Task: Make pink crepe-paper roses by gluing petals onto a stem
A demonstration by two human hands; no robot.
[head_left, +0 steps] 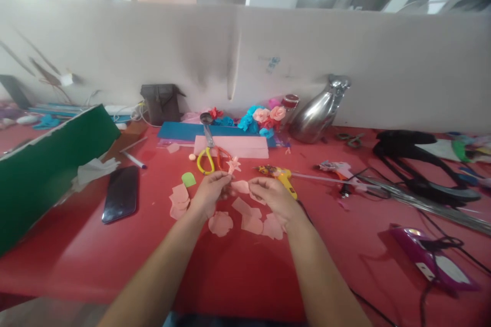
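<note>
My left hand (212,191) pinches the lower end of a small pink paper flower (233,164), whose petals spread above the fingertips. Between the two hands is a pink paper petal (241,187), gripped at its right edge by my right hand (274,195). Below the hands lie loose pink petals (221,224) and more cut pink pieces (251,217). To the left sits another pile of pink petals (179,201) beside a green paper piece (188,179). Scissors (207,156) with yellow and red handles lie just beyond the left hand.
A yellow glue gun (284,180) lies right of the hands. Further right are a purple device (433,260) with a black cord and a black strap-like object (422,163). A phone (120,194) and green board (57,168) are left. Behind stand paper flowers (264,117) and a metal jug (320,112).
</note>
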